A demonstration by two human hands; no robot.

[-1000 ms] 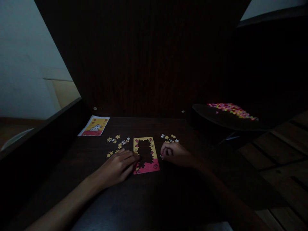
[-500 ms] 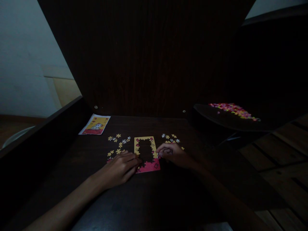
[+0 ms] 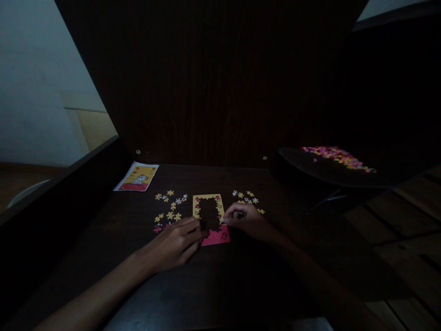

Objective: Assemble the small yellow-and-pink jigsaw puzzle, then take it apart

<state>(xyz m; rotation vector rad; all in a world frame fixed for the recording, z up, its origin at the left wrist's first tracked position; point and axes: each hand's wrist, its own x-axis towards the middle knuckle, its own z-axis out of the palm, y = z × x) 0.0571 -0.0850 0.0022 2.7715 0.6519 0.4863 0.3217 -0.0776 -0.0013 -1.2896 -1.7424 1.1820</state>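
A partly assembled jigsaw puzzle point(image 3: 220, 236) lies on the dark tabletop as a rectangular border, yellow above and pink below, with a dark gap in its middle. Over its lower left corner rests my left hand point(image 3: 182, 238), its bent fingers closed on the border and hiding that corner. My right hand point(image 3: 246, 218) is pinched, thumb to forefinger, against the border's right edge; whatever lies between those fingertips is too small to make out. Loose yellow, white and pink puzzle pieces point(image 3: 170, 214) are scattered to the left. More loose pieces point(image 3: 240, 195) lie beyond my right hand, partly covered by it.
A picture sheet point(image 3: 139, 176) showing a white animal on yellow and pink lies at the back left. Dark panels rise behind and along the left of the tabletop point(image 3: 165, 294). A heap of small colourful bits point(image 3: 337, 156) sits on a dark surface at the right.
My left hand's fingers have curled in more and shifted slightly right over the lower left corner. My right hand stays pinched at the right edge. The view has shifted slightly.
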